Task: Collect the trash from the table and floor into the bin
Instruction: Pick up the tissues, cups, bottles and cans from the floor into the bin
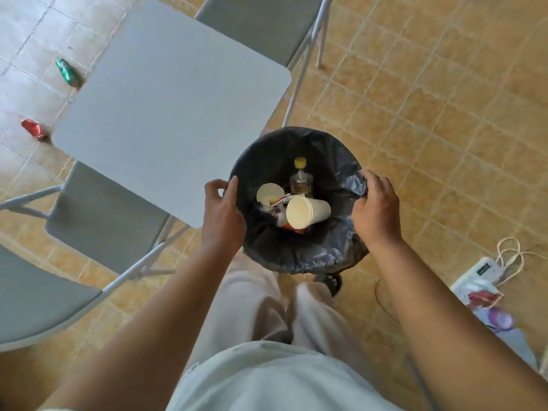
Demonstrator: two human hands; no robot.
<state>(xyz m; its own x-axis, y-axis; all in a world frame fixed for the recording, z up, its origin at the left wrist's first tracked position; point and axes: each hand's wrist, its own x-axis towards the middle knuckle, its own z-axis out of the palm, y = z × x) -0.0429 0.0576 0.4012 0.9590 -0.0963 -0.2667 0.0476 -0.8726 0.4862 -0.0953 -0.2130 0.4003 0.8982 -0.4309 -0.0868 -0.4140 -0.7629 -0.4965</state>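
Note:
A round bin (299, 256) lined with a black bag stands on the floor in front of me, beside the grey table (172, 108). Inside it lie two white cups (307, 213), a yellow-capped bottle (301, 178) and some wrappers. My left hand (222, 215) grips the bin's left rim. My right hand (376, 209) grips the right rim and the bag edge. A crushed green can (68, 73) and a crushed red can (34, 129) lie on the floor left of the table.
Grey folding chairs stand behind the table (261, 25), at its near left (100, 221) and at the far left edge (35, 304). A white power strip with cord (486, 271) and some bags (492, 310) lie on the tiled floor at right.

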